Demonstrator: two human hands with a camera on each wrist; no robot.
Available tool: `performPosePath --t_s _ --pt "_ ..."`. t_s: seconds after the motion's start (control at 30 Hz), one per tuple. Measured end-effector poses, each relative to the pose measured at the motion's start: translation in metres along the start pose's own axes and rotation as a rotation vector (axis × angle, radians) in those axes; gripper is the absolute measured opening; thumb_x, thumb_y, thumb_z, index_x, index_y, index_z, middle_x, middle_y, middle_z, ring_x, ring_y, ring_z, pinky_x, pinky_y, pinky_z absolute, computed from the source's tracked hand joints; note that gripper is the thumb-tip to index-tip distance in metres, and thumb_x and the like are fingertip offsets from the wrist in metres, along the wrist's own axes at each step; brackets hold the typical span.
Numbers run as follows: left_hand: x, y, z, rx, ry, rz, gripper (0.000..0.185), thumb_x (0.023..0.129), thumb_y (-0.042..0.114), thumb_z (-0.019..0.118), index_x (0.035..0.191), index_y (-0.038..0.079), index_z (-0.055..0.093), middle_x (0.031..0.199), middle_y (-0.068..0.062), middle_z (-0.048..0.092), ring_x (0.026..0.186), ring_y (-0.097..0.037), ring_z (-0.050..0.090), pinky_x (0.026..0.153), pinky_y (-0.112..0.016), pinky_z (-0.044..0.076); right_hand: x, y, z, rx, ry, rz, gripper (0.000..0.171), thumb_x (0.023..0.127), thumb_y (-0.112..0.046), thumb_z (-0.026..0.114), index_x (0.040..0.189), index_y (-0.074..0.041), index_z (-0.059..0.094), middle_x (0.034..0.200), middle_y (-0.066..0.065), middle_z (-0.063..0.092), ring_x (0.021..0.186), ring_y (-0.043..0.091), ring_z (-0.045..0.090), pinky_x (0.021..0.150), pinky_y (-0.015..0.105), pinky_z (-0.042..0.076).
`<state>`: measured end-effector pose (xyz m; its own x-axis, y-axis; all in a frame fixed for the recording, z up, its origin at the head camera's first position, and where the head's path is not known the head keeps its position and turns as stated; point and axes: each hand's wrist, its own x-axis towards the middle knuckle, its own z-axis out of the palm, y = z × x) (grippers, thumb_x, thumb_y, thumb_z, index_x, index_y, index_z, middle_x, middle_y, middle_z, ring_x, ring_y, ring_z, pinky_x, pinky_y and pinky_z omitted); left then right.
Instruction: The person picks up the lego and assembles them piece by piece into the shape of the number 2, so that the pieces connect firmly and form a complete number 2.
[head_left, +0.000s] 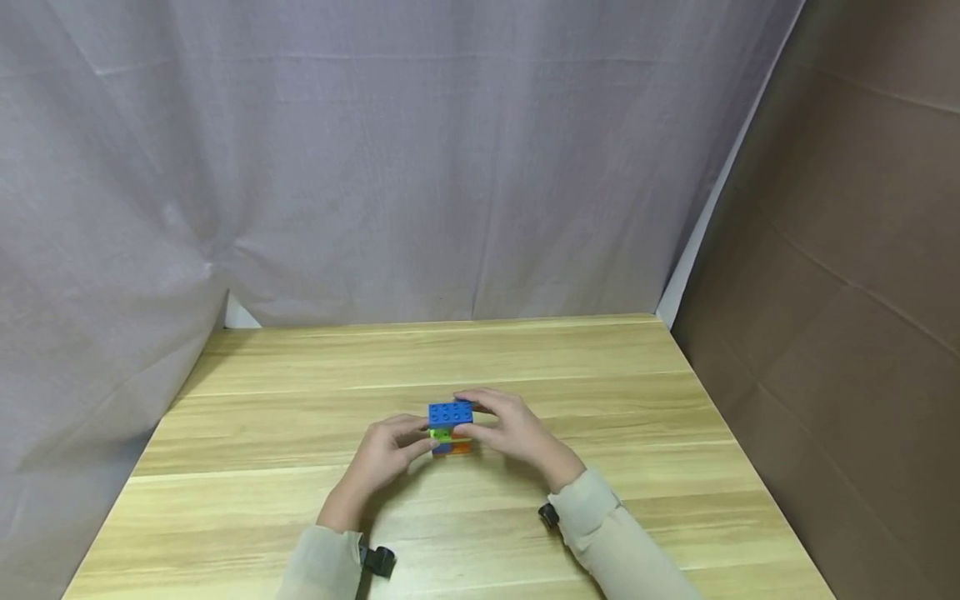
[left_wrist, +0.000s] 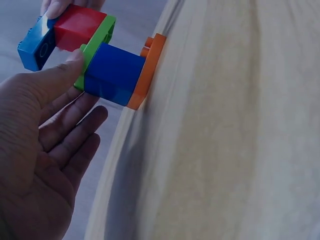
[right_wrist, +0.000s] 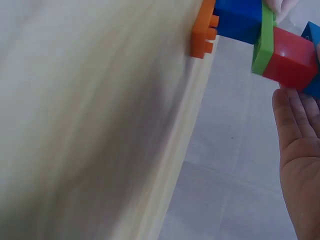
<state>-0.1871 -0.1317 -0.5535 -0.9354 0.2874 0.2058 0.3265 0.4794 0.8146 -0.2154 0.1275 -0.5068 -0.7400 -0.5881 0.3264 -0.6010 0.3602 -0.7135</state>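
Observation:
A small stack of toy bricks (head_left: 450, 427) stands on the wooden table (head_left: 465, 350), a little in front of its middle. From the bottom it has an orange plate (left_wrist: 147, 70), a blue brick (left_wrist: 112, 72), a green plate (left_wrist: 95, 42), a red brick (left_wrist: 77, 27) and a blue top brick (head_left: 450, 412). My left hand (head_left: 426, 440) is at the stack's left side. Its thumb (left_wrist: 60, 75) touches the green plate, and its fingers lie loosely straight. My right hand (head_left: 474, 417) grips the top of the stack, fingers over the blue top brick and thumb on the near side.
Grey cloth (head_left: 375, 167) hangs behind the table and along its left side. A brown panel wall (head_left: 847, 292) stands to the right. The table's bare wood (right_wrist: 90, 125) runs all round the stack. Small black devices sit at both wrists.

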Motion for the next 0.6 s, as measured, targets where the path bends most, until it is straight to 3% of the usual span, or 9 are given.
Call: performPosePath --t_s 0.2,0.37,0.47,0.6 --pt "-0.002 -0.001 -0.007 -0.144 -0.017 -0.034 0.051 0.087 0.033 0.08 0.135 0.025 0.065 0.123 0.008 0.068 0.112 -0.017 0.067 0.1 -0.041 0.052 -0.008 0.008 -0.001 0.061 0.04 0.034 0.049 0.09 -0.029 0.077 0.134 -0.013 0.063 0.131 0.002 0.065 0.115 0.017 0.065 0.099 0.038 0.053" --pt "-0.001 0.007 -0.009 -0.244 -0.056 -0.05 0.039 0.088 0.016 0.079 0.125 0.016 0.069 0.122 -0.003 0.068 0.111 -0.029 0.068 0.099 -0.042 0.053 -0.009 0.011 -0.002 0.076 0.066 0.04 0.043 0.089 -0.03 0.078 0.128 -0.017 0.067 0.124 -0.005 0.068 0.111 0.013 0.066 0.097 0.038 0.054" --pt "0.0 0.007 -0.007 -0.262 -0.067 -0.06 0.033 0.087 0.012 0.079 0.119 0.014 0.071 0.12 -0.006 0.069 0.108 -0.03 0.069 0.097 -0.041 0.054 -0.009 0.011 -0.002 0.082 0.07 0.053 0.041 0.089 -0.029 0.078 0.126 -0.017 0.068 0.122 -0.005 0.069 0.109 0.013 0.067 0.097 0.041 0.054" --pt "0.001 -0.001 -0.005 -0.247 -0.066 -0.041 0.032 0.086 0.02 0.081 0.117 0.019 0.072 0.118 0.0 0.07 0.107 -0.023 0.069 0.094 -0.032 0.055 -0.01 0.011 -0.001 0.082 0.079 0.071 0.042 0.089 -0.031 0.078 0.127 -0.017 0.068 0.122 -0.004 0.069 0.109 0.014 0.068 0.096 0.041 0.055"
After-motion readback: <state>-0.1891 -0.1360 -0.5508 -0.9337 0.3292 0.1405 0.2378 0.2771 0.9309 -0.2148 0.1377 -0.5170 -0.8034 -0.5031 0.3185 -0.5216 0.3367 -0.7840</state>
